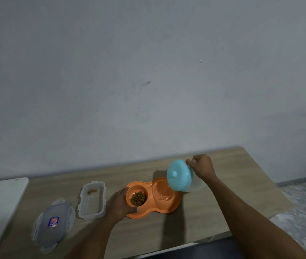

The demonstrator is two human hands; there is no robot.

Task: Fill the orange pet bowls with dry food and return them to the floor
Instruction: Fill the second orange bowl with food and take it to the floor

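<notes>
An orange double pet bowl [167, 210] sits on the wooden table [214, 212]. Its left cup holds a small heap of brown dry food [138, 198]; the right cup looks bare of kibble. My left hand [119, 205] grips the bowl's left rim. My right hand [202, 166] holds a tilted container with a light blue lid [179, 175] and a clear body, above the bowl's right cup.
A clear rectangular food box [92, 200] with a few crumbs stands open left of the bowl. Its clear lid [54, 224] lies further left. A white board [0, 200] is at the table's left end. A grey wall rises behind the table; tiled floor shows at right.
</notes>
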